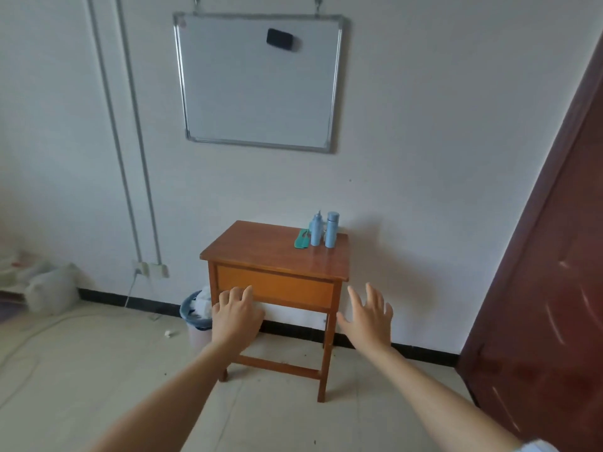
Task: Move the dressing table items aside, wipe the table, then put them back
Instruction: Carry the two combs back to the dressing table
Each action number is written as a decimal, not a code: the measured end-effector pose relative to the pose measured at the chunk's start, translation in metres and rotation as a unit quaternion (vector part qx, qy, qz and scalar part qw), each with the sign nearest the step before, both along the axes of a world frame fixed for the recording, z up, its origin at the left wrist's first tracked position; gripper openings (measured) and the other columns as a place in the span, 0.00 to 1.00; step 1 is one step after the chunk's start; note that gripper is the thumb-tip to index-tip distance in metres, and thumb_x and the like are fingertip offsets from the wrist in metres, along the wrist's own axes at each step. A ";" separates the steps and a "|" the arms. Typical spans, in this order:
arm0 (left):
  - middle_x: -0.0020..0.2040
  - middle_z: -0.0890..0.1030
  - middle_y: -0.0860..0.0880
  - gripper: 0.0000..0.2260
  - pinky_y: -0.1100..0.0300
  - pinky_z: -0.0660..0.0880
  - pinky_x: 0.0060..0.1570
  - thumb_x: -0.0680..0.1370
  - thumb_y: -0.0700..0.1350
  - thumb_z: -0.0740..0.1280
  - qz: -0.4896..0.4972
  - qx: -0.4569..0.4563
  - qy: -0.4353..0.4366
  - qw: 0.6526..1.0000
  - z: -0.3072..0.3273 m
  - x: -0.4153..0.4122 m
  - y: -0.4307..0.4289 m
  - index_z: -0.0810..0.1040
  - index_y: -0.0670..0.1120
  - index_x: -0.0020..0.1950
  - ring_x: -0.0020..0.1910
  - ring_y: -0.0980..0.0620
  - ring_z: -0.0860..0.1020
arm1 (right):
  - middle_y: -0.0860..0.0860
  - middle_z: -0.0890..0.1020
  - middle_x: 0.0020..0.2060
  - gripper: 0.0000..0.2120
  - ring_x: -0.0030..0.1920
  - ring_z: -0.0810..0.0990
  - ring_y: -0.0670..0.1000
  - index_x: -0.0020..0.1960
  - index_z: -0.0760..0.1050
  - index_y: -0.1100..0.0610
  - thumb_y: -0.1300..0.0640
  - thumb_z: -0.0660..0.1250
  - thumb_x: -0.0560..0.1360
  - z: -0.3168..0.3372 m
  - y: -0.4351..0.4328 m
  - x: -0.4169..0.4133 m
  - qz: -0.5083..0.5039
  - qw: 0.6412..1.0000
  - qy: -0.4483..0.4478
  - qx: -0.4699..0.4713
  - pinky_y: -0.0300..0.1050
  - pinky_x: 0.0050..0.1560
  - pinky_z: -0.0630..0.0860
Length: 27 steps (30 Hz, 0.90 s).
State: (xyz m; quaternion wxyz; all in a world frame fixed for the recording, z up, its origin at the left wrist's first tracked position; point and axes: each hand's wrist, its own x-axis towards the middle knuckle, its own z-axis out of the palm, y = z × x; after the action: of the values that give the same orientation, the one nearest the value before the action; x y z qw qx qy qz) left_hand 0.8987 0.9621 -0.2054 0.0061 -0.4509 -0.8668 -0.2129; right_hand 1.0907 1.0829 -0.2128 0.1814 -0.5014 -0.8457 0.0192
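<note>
A single wide-angle view comes from a camera worn on the person's head, facing a white wall (408, 141) and tilted somewhat down. The small wooden table (261, 252) sits just below the middle of the frame, a little way off, seen from above and in front, so its top and front panel both show. A whiteboard (257, 83) on the wall fills the upper middle. Tiled floor (98, 370) takes up the near bottom. Both bare forearms enter from the bottom edge, with the left hand (236, 316) and right hand (367, 316) nearest the lens. A dark door (538, 305) leans in at the right edge.
</note>
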 end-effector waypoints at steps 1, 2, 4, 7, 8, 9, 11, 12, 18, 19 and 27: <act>0.71 0.64 0.47 0.19 0.48 0.59 0.68 0.80 0.49 0.54 0.000 -0.001 -0.001 1.000 0.004 -0.004 0.017 0.61 0.48 0.71 0.70 0.45 0.60 | 0.55 0.51 0.75 0.30 0.75 0.49 0.57 0.74 0.52 0.50 0.41 0.57 0.77 0.002 0.016 -0.006 0.003 1.000 0.000 -0.003 0.57 0.72 0.51; 0.72 0.63 0.47 0.19 0.48 0.59 0.69 0.80 0.49 0.54 0.001 0.000 -0.003 1.000 0.007 -0.007 0.034 0.60 0.48 0.71 0.71 0.45 0.59 | 0.55 0.51 0.75 0.30 0.75 0.49 0.56 0.74 0.52 0.50 0.42 0.56 0.77 0.003 0.032 -0.011 0.006 1.000 -0.003 -0.005 0.56 0.73 0.51; 0.73 0.62 0.47 0.20 0.47 0.58 0.69 0.80 0.49 0.54 0.007 0.005 -0.010 1.000 0.011 -0.016 0.067 0.59 0.48 0.72 0.72 0.45 0.57 | 0.55 0.50 0.75 0.30 0.75 0.49 0.56 0.75 0.51 0.50 0.42 0.56 0.78 0.004 0.065 -0.024 0.013 1.000 -0.015 -0.006 0.56 0.73 0.51; 0.73 0.61 0.48 0.21 0.47 0.57 0.70 0.80 0.50 0.54 0.031 0.004 -0.026 0.999 0.009 -0.034 0.112 0.58 0.49 0.73 0.73 0.46 0.57 | 0.55 0.50 0.76 0.29 0.75 0.48 0.56 0.75 0.51 0.50 0.42 0.55 0.78 0.003 0.113 -0.045 0.034 0.999 -0.028 -0.024 0.55 0.73 0.51; 0.73 0.61 0.47 0.22 0.48 0.56 0.70 0.80 0.50 0.55 0.037 0.001 -0.032 0.999 0.005 -0.040 0.124 0.58 0.49 0.73 0.73 0.46 0.57 | 0.55 0.50 0.76 0.29 0.75 0.48 0.56 0.75 0.51 0.50 0.43 0.56 0.78 0.001 0.127 -0.052 0.042 0.998 -0.032 -0.031 0.55 0.73 0.51; 0.73 0.61 0.47 0.22 0.48 0.56 0.70 0.80 0.50 0.54 0.042 -0.003 -0.039 0.998 0.000 -0.047 0.134 0.58 0.49 0.73 0.73 0.45 0.57 | 0.55 0.50 0.75 0.29 0.75 0.48 0.56 0.75 0.51 0.51 0.43 0.56 0.78 -0.003 0.140 -0.060 0.048 0.997 -0.037 -0.038 0.55 0.73 0.52; 0.73 0.61 0.47 0.21 0.49 0.57 0.70 0.80 0.50 0.54 0.053 -0.017 -0.049 0.997 -0.014 -0.062 0.151 0.58 0.49 0.73 0.72 0.45 0.57 | 0.55 0.51 0.75 0.29 0.75 0.49 0.56 0.75 0.52 0.51 0.43 0.56 0.78 -0.012 0.163 -0.076 0.061 0.996 -0.047 -0.052 0.54 0.73 0.53; 0.73 0.61 0.47 0.21 0.49 0.57 0.70 0.80 0.50 0.54 0.060 -0.023 -0.053 0.996 -0.021 -0.071 0.157 0.58 0.49 0.73 0.72 0.45 0.57 | 0.55 0.51 0.75 0.29 0.75 0.49 0.56 0.74 0.52 0.51 0.44 0.56 0.78 -0.017 0.173 -0.084 0.071 0.994 -0.055 -0.056 0.53 0.73 0.53; 0.72 0.63 0.46 0.21 0.49 0.60 0.68 0.79 0.48 0.56 0.096 -0.025 -0.073 0.992 -0.042 -0.143 0.204 0.61 0.48 0.72 0.71 0.44 0.59 | 0.57 0.52 0.75 0.28 0.75 0.49 0.56 0.74 0.53 0.52 0.44 0.56 0.78 -0.037 0.227 -0.152 0.105 0.989 -0.083 -0.069 0.52 0.73 0.52; 0.72 0.63 0.46 0.21 0.49 0.60 0.68 0.78 0.47 0.56 0.097 -0.024 -0.072 0.992 -0.043 -0.157 0.215 0.61 0.48 0.72 0.71 0.44 0.59 | 0.57 0.52 0.75 0.28 0.75 0.50 0.56 0.74 0.53 0.52 0.45 0.56 0.78 -0.038 0.236 -0.166 0.104 0.989 -0.080 -0.070 0.52 0.73 0.52; 0.73 0.62 0.48 0.21 0.51 0.61 0.68 0.79 0.49 0.54 0.038 -0.040 -0.059 0.997 -0.046 -0.270 0.312 0.59 0.49 0.73 0.71 0.46 0.59 | 0.55 0.54 0.75 0.27 0.75 0.50 0.54 0.74 0.53 0.51 0.46 0.56 0.79 -0.048 0.306 -0.264 0.045 0.990 -0.060 -0.120 0.49 0.73 0.54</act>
State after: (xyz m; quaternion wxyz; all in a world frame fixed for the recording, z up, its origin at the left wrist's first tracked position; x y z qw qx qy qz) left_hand 0.6284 1.2744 -0.2513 -0.0548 -0.4044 -0.8900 -0.2034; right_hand 0.8266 1.3887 -0.2603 0.0676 -0.4810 -0.8686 0.0984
